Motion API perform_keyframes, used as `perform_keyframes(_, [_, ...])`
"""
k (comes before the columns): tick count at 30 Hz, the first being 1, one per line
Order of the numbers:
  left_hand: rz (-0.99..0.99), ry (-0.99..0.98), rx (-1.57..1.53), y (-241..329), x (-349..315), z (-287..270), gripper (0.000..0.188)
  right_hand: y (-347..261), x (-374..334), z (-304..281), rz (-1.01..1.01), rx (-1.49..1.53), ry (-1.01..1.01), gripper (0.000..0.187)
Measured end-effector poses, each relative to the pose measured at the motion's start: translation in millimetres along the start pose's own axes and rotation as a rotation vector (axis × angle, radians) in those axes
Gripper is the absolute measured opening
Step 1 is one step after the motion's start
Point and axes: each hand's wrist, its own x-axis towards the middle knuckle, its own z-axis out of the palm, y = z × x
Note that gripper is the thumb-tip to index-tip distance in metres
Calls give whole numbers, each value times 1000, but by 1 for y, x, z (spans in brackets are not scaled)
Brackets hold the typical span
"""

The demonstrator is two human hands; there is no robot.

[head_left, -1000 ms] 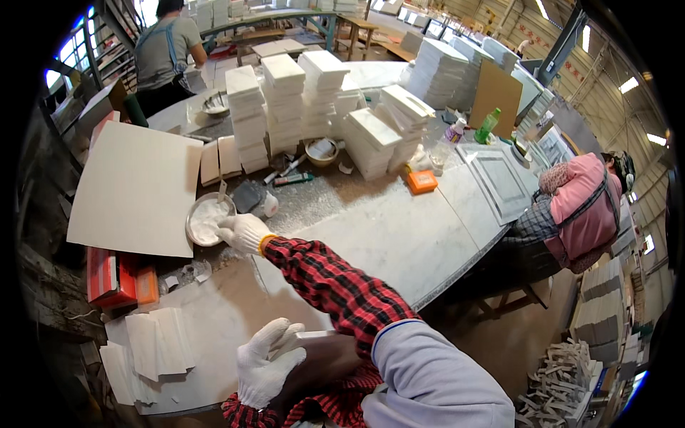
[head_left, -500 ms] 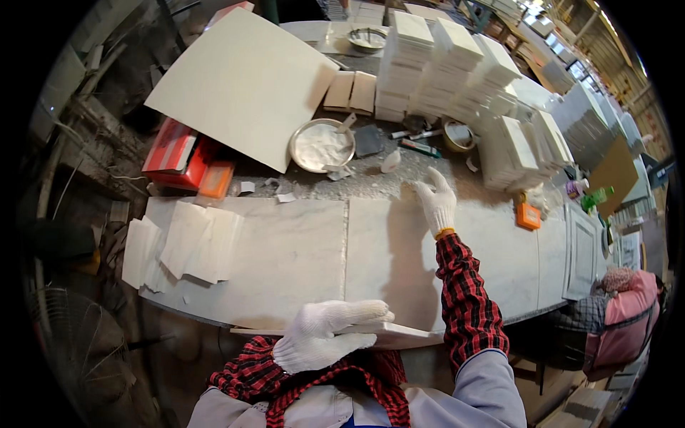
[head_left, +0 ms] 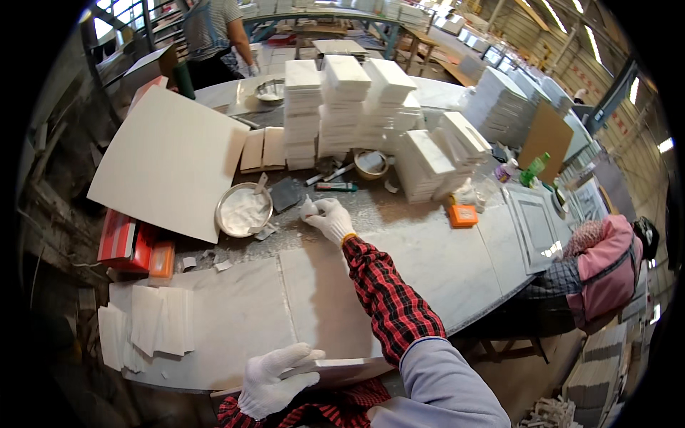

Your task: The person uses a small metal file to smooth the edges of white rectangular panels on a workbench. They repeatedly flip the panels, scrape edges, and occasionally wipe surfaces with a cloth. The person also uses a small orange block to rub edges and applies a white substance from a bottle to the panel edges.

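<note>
My left hand (head_left: pixel 275 379), in a white knit glove, grips the end of a pale marble tile (head_left: pixel 349 368) at the table's near edge. The thumb lies on one side of the tile and the fingers on the other. My right hand (head_left: pixel 334 222), gloved the same way, reaches out over the table with its fingers closed round a small white bottle (head_left: pixel 308 207). Part of the bottle is hidden by the fingers. Left of it stands a metal bowl (head_left: pixel 220 214) of white powder with a scraper resting in it. A dark flat piece (head_left: pixel 288 195) lies between bowl and bottle.
Tall stacks of white tiles (head_left: pixel 344 107) stand beyond my right hand. Loose tiles (head_left: pixel 163 321) lie at the left, below a large cream board (head_left: pixel 168 157). An orange box (head_left: pixel 463 216) sits to the right. One person (head_left: pixel 606 260) sits at the right; another (head_left: pixel 214 36) stands at the back.
My right hand has reached the small white bottle and closed on it. My left hand still holds the tile. The whole view has shifted, bringing more of the background in.
</note>
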Motion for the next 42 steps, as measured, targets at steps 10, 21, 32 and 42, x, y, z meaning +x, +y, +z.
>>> perform_keyframes(10, [-37,12,-98,-4,8,4,58,-50,-122,-103,172,596,-267,14])
perform_keyframes(21, [76,-55,-113,1,7,-2,69,-111,-261,-173,297,541,-227,58])
perform_keyframes(32, [76,-91,-249,-4,9,1,72,-148,-275,-184,263,404,-254,61])
perform_keyframes(42, [109,-117,-275,-5,8,-1,80,-157,-267,-187,233,325,-255,51])
